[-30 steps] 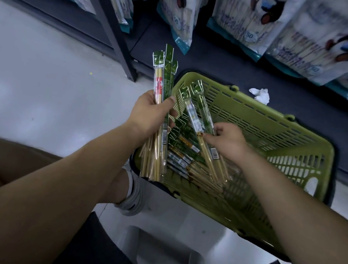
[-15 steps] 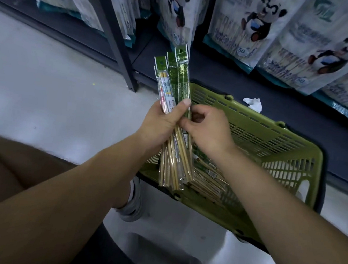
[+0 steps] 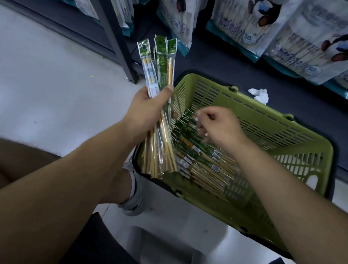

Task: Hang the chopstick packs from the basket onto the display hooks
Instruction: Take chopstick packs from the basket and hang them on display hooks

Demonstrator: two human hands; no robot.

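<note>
Head view, left hand: The left hand is seen at about 10 o'clock from the frame centre. Its fingers are curled round a bundle of chopstick packs, with the thumb pressed across the front.
Head view, bundle: It is held nearly upright, with the green header cards fanned out towards 12 o'clock and the bamboo tips splayed towards 6 o'clock over the near-left corner of the basket.
Head view, right hand: The right hand is placed inside the basket, with its fingers bent down onto the header ends of the loose packs. Whether one is already pinched cannot be told, as the fingertips are blurred.
Head view, loose packs: A heap is left on the basket floor, with headers pointing to 10 o'clock and tips to 4 o'clock.
Head view, surroundings: Panda-printed bags are hung at 12 to 2 o'clock, and a crumpled paper lies on the dark shelf behind the basket. No free hook is shown.
Step judged: More packs are being gathered before any are hung.
Done well: One pack should be taken by its header card and laid into the bundle with the headers level, so that the hang holes line up.
Risk: The slippery sleeves may slide out at the splayed end, so the bundle should be squared up.
</note>
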